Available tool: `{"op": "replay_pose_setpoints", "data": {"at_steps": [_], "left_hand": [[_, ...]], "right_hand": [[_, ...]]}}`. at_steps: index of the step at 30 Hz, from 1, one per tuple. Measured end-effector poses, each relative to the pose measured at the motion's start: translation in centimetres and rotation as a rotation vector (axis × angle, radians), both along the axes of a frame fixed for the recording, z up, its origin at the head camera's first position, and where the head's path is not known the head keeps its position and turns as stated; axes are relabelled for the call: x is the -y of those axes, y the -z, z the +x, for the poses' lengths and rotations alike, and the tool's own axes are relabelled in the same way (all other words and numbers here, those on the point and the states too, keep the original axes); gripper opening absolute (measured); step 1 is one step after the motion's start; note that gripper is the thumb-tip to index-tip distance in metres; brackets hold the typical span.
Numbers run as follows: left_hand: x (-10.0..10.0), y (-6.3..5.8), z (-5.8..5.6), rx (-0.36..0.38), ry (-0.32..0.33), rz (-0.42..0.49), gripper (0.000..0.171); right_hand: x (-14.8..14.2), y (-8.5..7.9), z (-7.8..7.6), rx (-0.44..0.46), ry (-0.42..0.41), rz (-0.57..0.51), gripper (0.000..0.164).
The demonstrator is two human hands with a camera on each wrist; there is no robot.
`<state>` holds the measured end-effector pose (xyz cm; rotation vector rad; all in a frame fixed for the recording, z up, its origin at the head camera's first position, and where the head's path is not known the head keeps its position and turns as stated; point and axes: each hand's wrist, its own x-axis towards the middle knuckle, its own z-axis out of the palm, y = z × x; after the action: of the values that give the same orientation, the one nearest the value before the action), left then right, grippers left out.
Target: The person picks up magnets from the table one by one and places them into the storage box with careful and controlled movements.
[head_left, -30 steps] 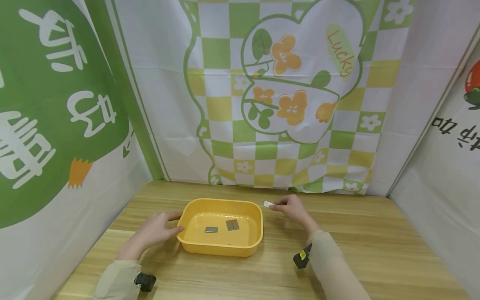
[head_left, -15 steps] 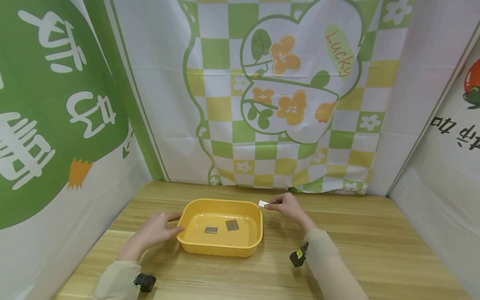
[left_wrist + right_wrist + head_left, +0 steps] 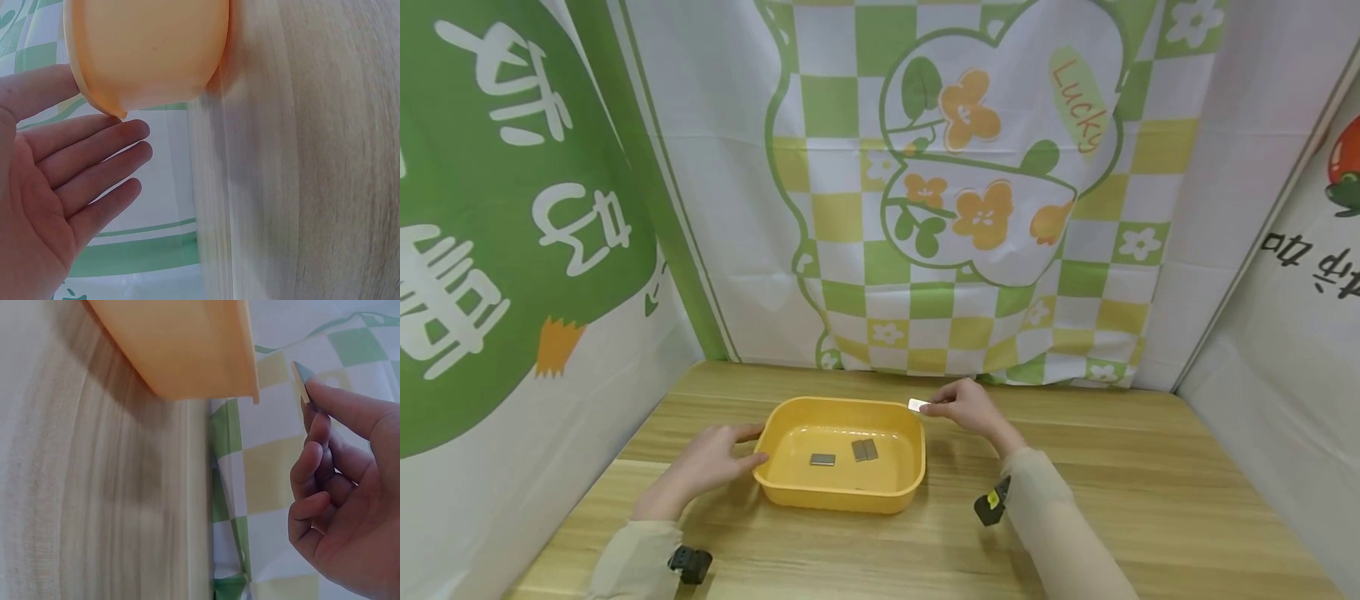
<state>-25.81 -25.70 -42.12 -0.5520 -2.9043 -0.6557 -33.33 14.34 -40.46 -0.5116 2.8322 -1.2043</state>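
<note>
In the head view my left hand [image 3: 706, 458] touches the left side of a yellow plastic basin [image 3: 842, 502]. Its thumb and index finger meet the rim; the other fingers extend fairly straight in the left wrist view. My right hand [image 3: 970, 410] pinches a small, thin silver rectangular piece [image 3: 917, 406] between thumb and fingers, held over the basin's far right corner. The right wrist view has this thin piece [image 3: 301, 382] above rim level, seen nearly edge-on. Inside the basin lie a grey rectangular piece [image 3: 823, 460] and a side-by-side pair of similar pieces [image 3: 865, 450].
The basin stands on a wood-grain table [image 3: 1075, 500]. A checked, printed cloth [image 3: 925, 333] hangs behind the table's back edge, with printed cloth walls at both sides. A small black camera sits on each wrist.
My right hand has moved left with the silver piece, from beside the basin to over its far right corner. The left hand and basin have stayed put.
</note>
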Motion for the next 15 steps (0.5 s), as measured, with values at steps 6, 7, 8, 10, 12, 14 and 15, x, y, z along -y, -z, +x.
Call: {"op": "replay_pose_setpoints", "data": {"at_steps": [6, 7, 8, 10, 12, 14, 15], "left_hand": [[0.0, 0.0, 0.0, 0.007, -0.001, 0.006, 0.051], [0.0, 0.0, 0.0, 0.006, 0.0, 0.006, 0.051], [0.0, 0.0, 0.0, 0.004, 0.0, 0.007, 0.051], [0.0, 0.0, 0.0, 0.001, 0.001, 0.006, 0.05], [0.0, -0.1, 0.0, -0.003, 0.004, 0.006, 0.05], [0.0, -0.1, 0.1, -0.005, 0.006, 0.006, 0.05], [0.0, -0.1, 0.1, -0.006, 0.006, 0.006, 0.05]], "right_hand": [[0.7, -0.6, -0.2, -0.002, -0.027, 0.021, 0.023], [0.8, -0.8, -0.3, -0.002, -0.028, 0.023, 0.023], [1.0, -0.9, -0.3, -0.005, -0.032, 0.024, 0.023], [1.2, -1.0, -0.4, -0.005, -0.036, 0.031, 0.023], [1.5, -1.1, -0.5, -0.007, -0.045, 0.041, 0.024], [1.7, -1.1, -0.6, 0.001, -0.057, 0.043, 0.024], [1.8, -1.1, -0.6, 0.007, -0.06, 0.045, 0.024]]}}
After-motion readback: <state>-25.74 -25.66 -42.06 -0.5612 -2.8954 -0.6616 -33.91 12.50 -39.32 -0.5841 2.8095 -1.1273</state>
